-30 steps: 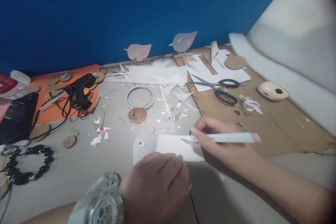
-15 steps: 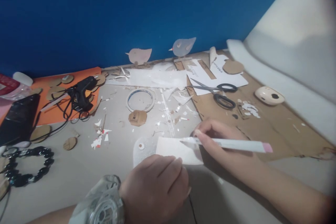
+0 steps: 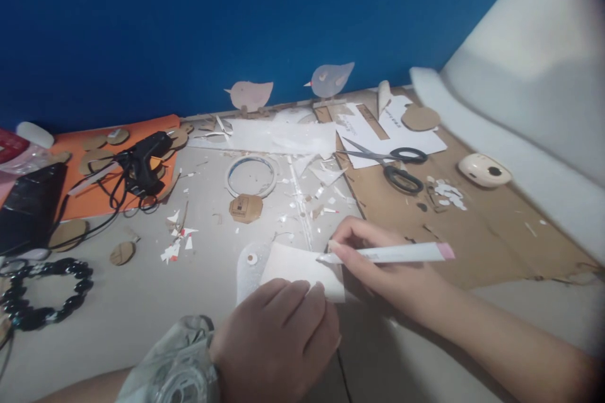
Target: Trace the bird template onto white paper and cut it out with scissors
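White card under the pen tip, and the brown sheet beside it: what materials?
The white card looks like thin paper card, matte: flat, crisp straight edges, no gloss. The brown sheet is likely corrugated cardboard, raw matte: tan colour, ragged near edge. The pen in the right hand is probably plastic: smooth white barrel, pink end.

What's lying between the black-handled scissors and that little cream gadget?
In the head view, white paper scraps lie on the brown cardboard between the scissors and the cream gadget.
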### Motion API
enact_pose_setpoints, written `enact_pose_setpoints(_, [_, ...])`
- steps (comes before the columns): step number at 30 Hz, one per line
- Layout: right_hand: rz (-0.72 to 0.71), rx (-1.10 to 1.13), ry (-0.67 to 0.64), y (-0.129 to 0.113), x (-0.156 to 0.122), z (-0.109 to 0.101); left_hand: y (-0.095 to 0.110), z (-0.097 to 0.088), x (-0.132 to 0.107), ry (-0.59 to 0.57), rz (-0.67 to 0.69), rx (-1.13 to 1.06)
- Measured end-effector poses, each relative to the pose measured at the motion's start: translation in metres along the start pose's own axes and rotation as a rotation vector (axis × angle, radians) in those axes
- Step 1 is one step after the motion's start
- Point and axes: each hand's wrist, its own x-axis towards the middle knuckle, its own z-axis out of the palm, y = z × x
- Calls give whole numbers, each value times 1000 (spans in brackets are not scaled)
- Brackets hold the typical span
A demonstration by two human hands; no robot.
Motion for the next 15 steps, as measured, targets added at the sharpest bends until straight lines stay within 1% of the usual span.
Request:
enact_pose_setpoints(6, [-29, -29, 47, -1, 7, 4, 4, 1, -2, -1, -22, 31])
enact_pose_setpoints(9, [-21, -39, 39, 0, 8, 4, 6, 1, -3, -6, -36, 48])
enact_pose_setpoints(15, [23, -45, 22, 0, 6, 4, 10, -2, -5, -23, -11, 103])
